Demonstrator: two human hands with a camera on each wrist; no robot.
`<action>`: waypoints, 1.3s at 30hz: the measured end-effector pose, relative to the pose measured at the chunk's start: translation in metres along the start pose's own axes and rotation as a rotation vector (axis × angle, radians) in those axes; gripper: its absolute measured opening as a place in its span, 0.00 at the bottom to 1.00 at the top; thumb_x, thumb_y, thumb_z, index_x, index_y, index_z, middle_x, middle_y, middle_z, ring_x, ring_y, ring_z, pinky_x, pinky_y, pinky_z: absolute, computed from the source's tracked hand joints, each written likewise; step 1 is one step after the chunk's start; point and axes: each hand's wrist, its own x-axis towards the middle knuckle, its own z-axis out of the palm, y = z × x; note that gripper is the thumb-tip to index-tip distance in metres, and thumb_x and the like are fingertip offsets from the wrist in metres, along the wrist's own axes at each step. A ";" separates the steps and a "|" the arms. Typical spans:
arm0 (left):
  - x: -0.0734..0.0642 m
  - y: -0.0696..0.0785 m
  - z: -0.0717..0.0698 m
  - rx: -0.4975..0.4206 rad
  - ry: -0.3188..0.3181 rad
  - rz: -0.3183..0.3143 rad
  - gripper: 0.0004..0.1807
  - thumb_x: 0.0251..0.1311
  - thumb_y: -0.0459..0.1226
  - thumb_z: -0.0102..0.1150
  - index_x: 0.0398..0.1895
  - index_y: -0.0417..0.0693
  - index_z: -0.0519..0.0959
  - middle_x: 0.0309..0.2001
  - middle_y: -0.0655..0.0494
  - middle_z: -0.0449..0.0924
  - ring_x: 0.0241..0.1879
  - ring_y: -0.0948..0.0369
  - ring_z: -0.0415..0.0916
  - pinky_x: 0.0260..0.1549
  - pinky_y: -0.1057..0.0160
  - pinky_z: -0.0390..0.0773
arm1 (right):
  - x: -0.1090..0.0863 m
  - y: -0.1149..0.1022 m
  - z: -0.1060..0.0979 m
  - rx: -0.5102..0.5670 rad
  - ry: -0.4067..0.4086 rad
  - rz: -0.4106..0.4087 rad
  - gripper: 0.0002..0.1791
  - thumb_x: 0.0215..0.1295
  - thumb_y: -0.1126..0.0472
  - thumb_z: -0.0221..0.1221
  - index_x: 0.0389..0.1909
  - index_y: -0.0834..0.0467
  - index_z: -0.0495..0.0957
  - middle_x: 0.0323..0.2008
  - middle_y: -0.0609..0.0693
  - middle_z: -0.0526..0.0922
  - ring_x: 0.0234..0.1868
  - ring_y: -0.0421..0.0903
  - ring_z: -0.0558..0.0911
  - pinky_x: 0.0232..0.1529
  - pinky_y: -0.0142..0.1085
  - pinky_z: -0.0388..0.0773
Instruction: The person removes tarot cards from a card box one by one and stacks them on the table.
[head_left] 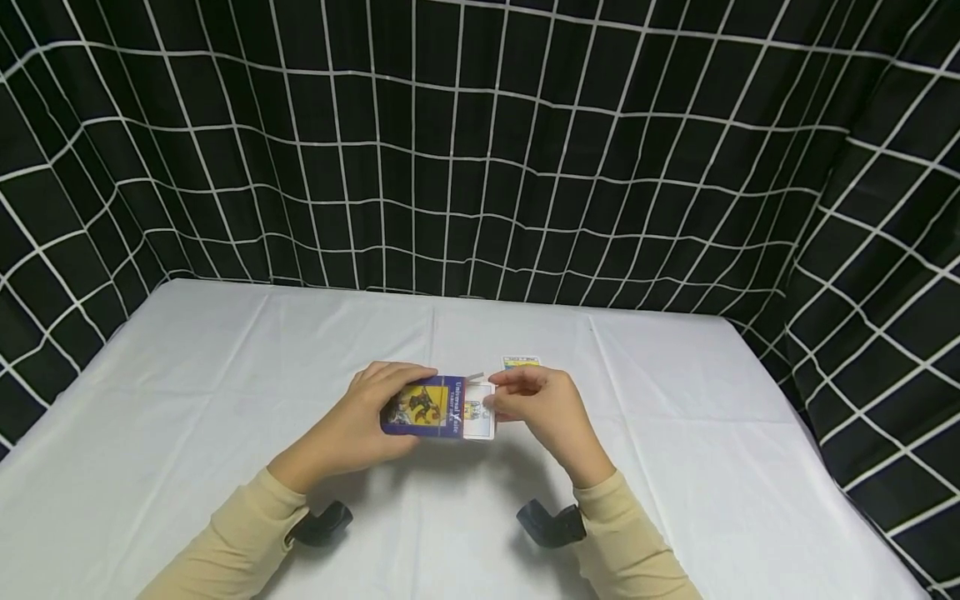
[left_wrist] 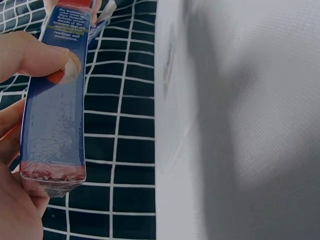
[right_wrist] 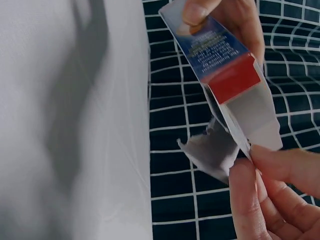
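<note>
My left hand (head_left: 356, 425) grips a blue tarot card box (head_left: 423, 408) above the table, thumb on one narrow side and fingers round the opposite one. A white-bordered card (head_left: 478, 425) sticks out of the box's right end. Thumb and fingertips of my right hand (head_left: 555, 417) pinch at that card's outer edge. In the right wrist view, a torn-looking pale flap (right_wrist: 212, 152) hangs beside the box's open end. Clear wrap shows crinkled at the closed end of the box (left_wrist: 55, 120) in the left wrist view. How many cards are inside is hidden.
Another card (head_left: 521, 362) lies on the table behind my right hand, partly covered by it. The white cloth-covered table (head_left: 225, 358) has light creases. A black curtain (head_left: 480, 192) with a white grid surrounds its back and sides. Dark curved pieces (head_left: 551, 525) project from both sleeves.
</note>
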 end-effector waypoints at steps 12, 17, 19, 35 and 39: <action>0.000 0.001 0.001 -0.003 -0.010 0.012 0.41 0.41 0.33 0.72 0.66 0.51 0.73 0.62 0.53 0.77 0.61 0.54 0.68 0.62 0.47 0.64 | 0.003 0.003 -0.005 -0.002 -0.003 0.009 0.13 0.56 0.69 0.67 0.41 0.71 0.83 0.38 0.62 0.87 0.29 0.42 0.86 0.38 0.37 0.86; 0.000 0.002 0.000 -0.004 -0.007 0.015 0.40 0.41 0.33 0.72 0.65 0.50 0.73 0.62 0.52 0.77 0.61 0.54 0.68 0.63 0.47 0.63 | 0.005 0.003 -0.011 -0.022 -0.015 0.014 0.13 0.56 0.69 0.66 0.41 0.72 0.83 0.37 0.62 0.87 0.28 0.41 0.85 0.37 0.36 0.86; 0.000 0.001 0.000 -0.006 -0.004 0.015 0.40 0.41 0.33 0.72 0.65 0.50 0.73 0.62 0.52 0.77 0.60 0.54 0.68 0.63 0.47 0.63 | 0.005 0.002 -0.013 -0.031 -0.021 0.015 0.13 0.56 0.70 0.66 0.42 0.72 0.83 0.39 0.62 0.87 0.28 0.41 0.85 0.37 0.36 0.86; 0.000 -0.001 -0.002 -0.010 0.001 -0.002 0.41 0.40 0.33 0.72 0.65 0.50 0.73 0.63 0.52 0.76 0.61 0.54 0.67 0.63 0.47 0.63 | 0.008 0.003 -0.032 -0.084 -0.038 -0.006 0.14 0.58 0.68 0.66 0.43 0.72 0.84 0.41 0.61 0.87 0.28 0.39 0.85 0.37 0.35 0.85; 0.000 0.000 -0.003 -0.011 -0.008 -0.013 0.41 0.40 0.34 0.73 0.66 0.49 0.73 0.63 0.53 0.76 0.61 0.54 0.67 0.63 0.48 0.63 | 0.008 0.002 -0.034 -0.094 -0.040 0.001 0.14 0.58 0.67 0.66 0.43 0.71 0.84 0.40 0.60 0.87 0.28 0.39 0.85 0.37 0.34 0.85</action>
